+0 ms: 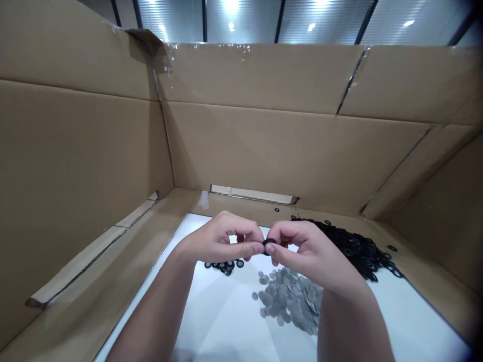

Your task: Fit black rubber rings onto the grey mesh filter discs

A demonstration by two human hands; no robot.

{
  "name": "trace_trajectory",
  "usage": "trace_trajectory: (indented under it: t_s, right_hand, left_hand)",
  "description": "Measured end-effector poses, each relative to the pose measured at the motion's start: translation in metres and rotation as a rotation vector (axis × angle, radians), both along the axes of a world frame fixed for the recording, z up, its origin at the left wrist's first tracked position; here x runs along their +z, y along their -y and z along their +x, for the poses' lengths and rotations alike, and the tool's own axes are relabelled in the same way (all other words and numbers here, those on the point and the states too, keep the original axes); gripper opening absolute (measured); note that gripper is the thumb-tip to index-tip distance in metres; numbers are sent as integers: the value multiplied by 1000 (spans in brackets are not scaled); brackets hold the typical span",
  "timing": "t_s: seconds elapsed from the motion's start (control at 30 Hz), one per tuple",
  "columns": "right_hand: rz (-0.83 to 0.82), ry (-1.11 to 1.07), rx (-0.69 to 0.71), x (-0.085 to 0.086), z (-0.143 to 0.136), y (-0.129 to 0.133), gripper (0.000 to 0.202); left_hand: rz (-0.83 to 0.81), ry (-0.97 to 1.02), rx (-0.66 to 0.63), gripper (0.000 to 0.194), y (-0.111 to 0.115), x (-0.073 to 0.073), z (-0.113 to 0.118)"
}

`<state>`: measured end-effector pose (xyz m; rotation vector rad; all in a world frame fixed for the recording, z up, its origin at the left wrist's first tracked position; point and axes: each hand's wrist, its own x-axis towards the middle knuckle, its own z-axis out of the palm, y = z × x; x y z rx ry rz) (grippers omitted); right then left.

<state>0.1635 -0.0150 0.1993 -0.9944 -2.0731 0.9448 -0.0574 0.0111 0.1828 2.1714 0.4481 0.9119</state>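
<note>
Between the fingertips of both hands is a small black ring, pinched from either side above the white board. My left hand is closed on its left edge, thumb in front. From the other side my right hand grips it with thumb and fingers. Fingertips cover much of the ring, so its centre is hard to see. Below the right hand lies a pile of grey discs. Behind the left hand sits a small cluster of black rings with pale centres.
A large heap of black rings spreads at the back right, partly over the cardboard. Stray rings lie at the far edge and on the right. Tall cardboard walls enclose the white board.
</note>
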Motion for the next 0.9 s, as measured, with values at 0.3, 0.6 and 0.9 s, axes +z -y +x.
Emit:
trace_trajectory:
  t_s: [0.3,0.6,0.9]
  right_hand:
    - [-98,-227,5,-4,-10,3,26]
    - [-117,-223,-5,-1,-9,4,28]
    - [56,-352,-245,-7,-17,-2,17]
  left_hand:
    - [22,349,34,26,-10,-25,19]
    - [50,335,98,32,-9,-23,19]
    - [5,331,219,20,-8,-14,14]
